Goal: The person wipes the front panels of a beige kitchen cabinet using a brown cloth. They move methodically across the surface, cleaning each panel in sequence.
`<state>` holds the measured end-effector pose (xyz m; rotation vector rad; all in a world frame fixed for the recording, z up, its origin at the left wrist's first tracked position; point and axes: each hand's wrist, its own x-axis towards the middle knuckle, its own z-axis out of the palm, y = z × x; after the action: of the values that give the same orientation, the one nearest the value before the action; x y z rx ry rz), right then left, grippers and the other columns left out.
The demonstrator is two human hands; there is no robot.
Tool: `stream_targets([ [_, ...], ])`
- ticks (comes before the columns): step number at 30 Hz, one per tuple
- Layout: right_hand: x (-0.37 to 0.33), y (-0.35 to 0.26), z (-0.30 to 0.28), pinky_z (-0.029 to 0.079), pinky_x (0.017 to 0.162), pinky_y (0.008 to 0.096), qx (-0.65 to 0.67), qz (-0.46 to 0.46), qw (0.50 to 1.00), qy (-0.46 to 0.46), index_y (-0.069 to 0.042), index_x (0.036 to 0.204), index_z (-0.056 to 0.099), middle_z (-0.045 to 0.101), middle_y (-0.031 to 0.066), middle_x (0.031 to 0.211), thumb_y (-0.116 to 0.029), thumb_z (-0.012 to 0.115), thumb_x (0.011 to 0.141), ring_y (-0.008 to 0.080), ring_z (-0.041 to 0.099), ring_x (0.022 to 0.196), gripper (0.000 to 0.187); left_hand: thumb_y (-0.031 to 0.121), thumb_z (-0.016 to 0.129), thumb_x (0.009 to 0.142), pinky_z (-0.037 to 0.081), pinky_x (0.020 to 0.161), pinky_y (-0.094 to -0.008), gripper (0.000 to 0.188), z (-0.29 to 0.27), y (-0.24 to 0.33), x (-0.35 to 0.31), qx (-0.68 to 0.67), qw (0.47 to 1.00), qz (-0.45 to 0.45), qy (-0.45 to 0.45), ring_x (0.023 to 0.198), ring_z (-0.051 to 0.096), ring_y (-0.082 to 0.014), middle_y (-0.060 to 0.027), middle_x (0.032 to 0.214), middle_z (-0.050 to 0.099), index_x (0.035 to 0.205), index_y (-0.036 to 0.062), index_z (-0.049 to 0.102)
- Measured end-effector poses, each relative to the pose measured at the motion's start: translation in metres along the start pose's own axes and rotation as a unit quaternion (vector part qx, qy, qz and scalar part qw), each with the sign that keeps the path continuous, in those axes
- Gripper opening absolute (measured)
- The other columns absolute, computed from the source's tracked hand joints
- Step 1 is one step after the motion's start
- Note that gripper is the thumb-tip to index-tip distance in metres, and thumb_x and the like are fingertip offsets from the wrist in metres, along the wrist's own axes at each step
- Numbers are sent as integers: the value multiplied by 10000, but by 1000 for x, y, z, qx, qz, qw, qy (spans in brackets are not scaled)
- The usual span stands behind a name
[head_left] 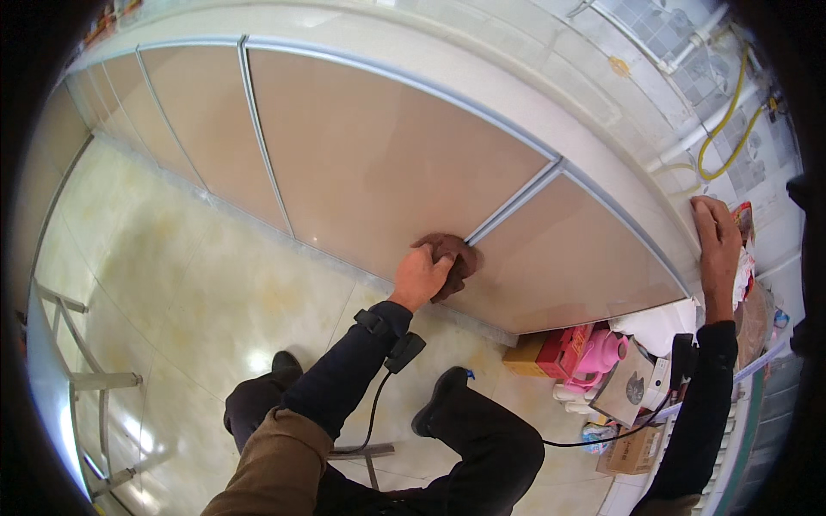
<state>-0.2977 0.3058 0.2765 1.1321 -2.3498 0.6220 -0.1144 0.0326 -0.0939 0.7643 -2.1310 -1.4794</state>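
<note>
Floor: shiny, pale yellow tiles [206, 301] lie below a row of tan cupboard doors [370, 146] with silver edges.
Left hand [421, 277]: closed around a brown cloth [465, 261].
Brown cloth: bunched up and touching the doors low down, by the end of a silver strip [514, 200].
Right hand [718, 245]: bent over the edge of the pale tabletop [594, 146]; I cannot tell if it grips.
Corner: a red box [572, 351] and a pink jug [600, 354] sit side by side.
</note>
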Motion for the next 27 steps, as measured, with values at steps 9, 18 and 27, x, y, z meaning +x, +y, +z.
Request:
stream_targets([
  [9,-2,-4,5,511,907,312,28,4,999,34,44,1064,702,718,100,968,-223,660,986,169,662,923,281,300,711,881,540,695,-491,343,-59,179,19,-11,946,266,185,788,678,-453,-254,844,694,993,-11,623],
  [18,-3,-7,4,495,895,296,10,28,999,25,47,1091,697,716,98,984,-222,655,992,146,645,926,290,163,760,779,539,737,-494,316,-42,112,20,77,953,227,187,863,670,-431,-192,921,692,987,33,561],
  [27,-2,-11,3,470,880,265,-30,11,999,26,49,1101,686,704,69,1006,-226,636,1008,127,612,930,295,210,792,772,533,749,-539,435,7,-18,3,158,977,63,125,893,661,-473,-243,964,687,1046,13,517],
])
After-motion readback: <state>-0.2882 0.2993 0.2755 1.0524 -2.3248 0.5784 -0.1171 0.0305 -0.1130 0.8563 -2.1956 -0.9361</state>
